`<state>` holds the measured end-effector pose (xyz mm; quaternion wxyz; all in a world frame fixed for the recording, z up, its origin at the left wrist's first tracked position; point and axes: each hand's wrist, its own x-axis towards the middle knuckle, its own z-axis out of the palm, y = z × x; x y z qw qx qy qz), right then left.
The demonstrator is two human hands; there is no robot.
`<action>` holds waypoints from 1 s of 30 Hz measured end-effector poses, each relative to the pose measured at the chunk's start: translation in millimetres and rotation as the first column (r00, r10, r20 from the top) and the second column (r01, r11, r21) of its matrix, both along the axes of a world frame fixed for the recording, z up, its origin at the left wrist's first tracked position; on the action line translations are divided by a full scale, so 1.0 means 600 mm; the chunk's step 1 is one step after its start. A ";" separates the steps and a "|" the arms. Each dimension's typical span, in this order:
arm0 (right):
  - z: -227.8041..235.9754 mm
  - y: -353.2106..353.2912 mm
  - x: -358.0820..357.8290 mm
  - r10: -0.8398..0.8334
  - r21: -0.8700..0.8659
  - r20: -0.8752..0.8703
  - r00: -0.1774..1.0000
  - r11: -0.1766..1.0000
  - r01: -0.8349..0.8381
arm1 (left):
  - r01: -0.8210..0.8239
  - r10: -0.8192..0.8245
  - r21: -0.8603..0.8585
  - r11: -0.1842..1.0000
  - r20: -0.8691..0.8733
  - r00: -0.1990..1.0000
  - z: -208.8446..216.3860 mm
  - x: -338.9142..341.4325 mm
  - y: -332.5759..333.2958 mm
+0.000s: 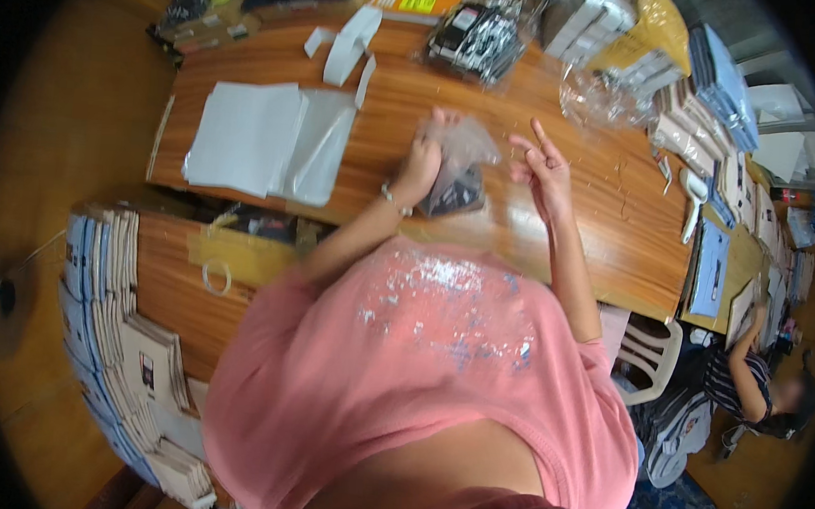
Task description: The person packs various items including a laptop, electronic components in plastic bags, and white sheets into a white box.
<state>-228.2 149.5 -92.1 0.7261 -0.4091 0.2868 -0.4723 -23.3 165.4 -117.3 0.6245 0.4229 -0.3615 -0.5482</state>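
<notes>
My left hand [425, 158] is closed on the gathered upper part of a clear plastic bag [471, 143], close to the table's near edge. Dark small pieces [455, 194] show in the lower part of the bag; their kind is too blurred to make out. To the right of the bag, my right hand [545, 170] is raised with some fingers stretched and apart and others bent. Nothing shows in it, and it does not touch the bag.
White paper sheets [245, 137] and clear sleeves [319, 151] lie left on the wooden table [395, 72]. Behind are white strips [350, 44] and a bag of black-and-silver parts [476, 41]. A white-handled tool [693, 202] lies right, near stacked packets [691, 127]. Another person [754, 378] sits far right.
</notes>
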 end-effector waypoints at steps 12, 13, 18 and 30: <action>0.018 0.064 0.143 -0.174 -0.449 -0.417 0.892 0.893 -0.036 | 0.165 0.451 -0.554 0.816 0.789 0.418 0.108 0.020 0.000; 0.025 0.062 0.144 -0.114 -0.338 -0.429 0.896 0.940 -0.042 | 0.232 0.436 -0.542 0.808 0.814 0.383 0.119 0.027 -0.005; 0.003 0.044 0.154 0.122 -0.174 -0.213 0.970 0.972 -0.160 | 0.384 -0.298 -0.186 0.904 0.369 0.880 0.104 0.086 -0.049; 0.033 0.025 0.127 0.222 -0.027 -0.034 0.975 0.975 -0.223 | 0.617 -0.615 0.036 0.786 0.131 0.777 0.032 0.094 -0.031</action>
